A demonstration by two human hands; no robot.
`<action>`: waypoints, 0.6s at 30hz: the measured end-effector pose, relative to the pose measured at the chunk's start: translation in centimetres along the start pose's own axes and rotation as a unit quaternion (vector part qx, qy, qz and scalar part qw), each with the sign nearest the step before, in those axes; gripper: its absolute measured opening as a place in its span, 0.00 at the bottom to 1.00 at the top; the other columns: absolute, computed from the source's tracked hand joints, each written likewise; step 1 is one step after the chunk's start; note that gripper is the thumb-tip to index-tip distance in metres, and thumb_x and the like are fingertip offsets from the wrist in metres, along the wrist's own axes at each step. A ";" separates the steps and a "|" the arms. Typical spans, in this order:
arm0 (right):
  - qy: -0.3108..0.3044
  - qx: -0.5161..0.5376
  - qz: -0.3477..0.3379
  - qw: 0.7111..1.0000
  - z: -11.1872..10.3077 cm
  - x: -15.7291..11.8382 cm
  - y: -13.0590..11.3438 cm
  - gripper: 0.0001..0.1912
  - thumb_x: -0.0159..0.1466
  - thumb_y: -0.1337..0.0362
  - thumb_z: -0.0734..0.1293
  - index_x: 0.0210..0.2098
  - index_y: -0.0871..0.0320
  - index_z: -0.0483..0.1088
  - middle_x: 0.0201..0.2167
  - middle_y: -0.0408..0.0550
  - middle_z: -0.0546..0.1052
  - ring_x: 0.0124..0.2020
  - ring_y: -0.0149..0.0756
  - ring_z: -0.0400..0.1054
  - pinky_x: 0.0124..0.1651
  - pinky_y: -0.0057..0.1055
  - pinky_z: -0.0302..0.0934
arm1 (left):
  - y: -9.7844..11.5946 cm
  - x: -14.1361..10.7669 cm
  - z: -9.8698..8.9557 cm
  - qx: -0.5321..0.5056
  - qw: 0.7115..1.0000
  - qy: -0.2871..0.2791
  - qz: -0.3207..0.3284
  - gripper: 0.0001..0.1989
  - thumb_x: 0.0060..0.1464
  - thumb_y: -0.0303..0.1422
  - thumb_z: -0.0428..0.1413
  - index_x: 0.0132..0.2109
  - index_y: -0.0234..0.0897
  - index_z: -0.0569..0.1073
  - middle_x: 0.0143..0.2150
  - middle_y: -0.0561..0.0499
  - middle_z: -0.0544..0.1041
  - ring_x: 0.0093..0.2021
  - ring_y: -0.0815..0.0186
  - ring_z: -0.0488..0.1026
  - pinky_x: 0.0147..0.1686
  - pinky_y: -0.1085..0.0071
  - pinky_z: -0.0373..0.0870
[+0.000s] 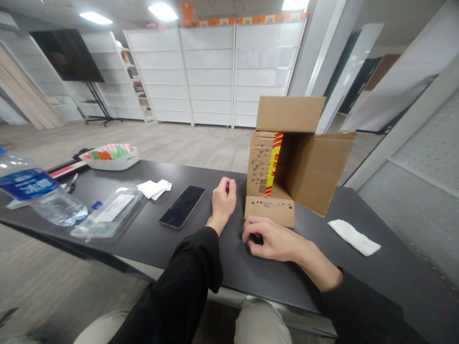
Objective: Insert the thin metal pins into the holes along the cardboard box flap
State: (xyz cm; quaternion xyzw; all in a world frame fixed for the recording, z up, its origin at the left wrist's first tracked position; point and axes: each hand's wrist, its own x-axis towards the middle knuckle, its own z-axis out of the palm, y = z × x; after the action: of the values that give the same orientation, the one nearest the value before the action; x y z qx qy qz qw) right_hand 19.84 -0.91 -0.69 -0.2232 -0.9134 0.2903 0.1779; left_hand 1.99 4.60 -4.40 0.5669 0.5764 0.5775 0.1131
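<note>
A cardboard box [304, 167] stands on the dark table with its flaps spread and its open side toward me. Small round grey dots, possibly studs or screw heads, are scattered over its left flap [256, 162] and lined up along its lower flap [267, 210]. To the left of the box, my left hand [224, 199] rests on the table, fingers curled in; whatever they hold, if anything, is hidden. My right hand [272, 240] lies just in front of the lower flap, thumb and fingers bent together. What sits between them cannot be made out.
A phone [182, 206] lies left of my left hand. Beyond it are crumpled white tissue [155, 188], a clear plastic case [109, 215], a water bottle [39, 188] and a white basket [114, 161]. A folded white cloth [354, 236] lies at the right.
</note>
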 end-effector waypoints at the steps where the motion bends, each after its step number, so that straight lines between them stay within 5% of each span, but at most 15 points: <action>1: -0.007 0.001 0.000 1.000 0.1 0.0 0.1 0.12 0.54 0.77 0.63 0.31 0.56 0.74 0.34 0.44 0.72 0.36 0.33 0.68 0.43 0.29 0.63 | 0.0 0.0 0.0 0.002 1.000 0.001 -0.001 0.16 0.64 0.43 0.45 0.31 0.39 0.63 0.24 0.56 0.66 0.26 0.71 0.62 0.29 0.74 0.57; 18: -0.033 0.005 0.012 0.999 0.3 0.1 0.4 0.08 0.54 0.76 0.64 0.28 0.58 0.70 0.32 0.44 0.71 0.35 0.32 0.67 0.41 0.28 0.61 | 0.2 0.0 0.0 0.006 1.000 0.001 -0.006 0.16 0.64 0.43 0.45 0.31 0.39 0.64 0.24 0.56 0.66 0.26 0.70 0.62 0.30 0.75 0.57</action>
State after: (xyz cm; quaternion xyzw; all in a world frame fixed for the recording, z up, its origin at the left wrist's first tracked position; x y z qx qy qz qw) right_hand 19.72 -0.74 -1.15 -0.2237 -0.9146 0.3037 0.1456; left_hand 2.05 4.54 -4.27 0.5635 0.5834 0.5739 0.1132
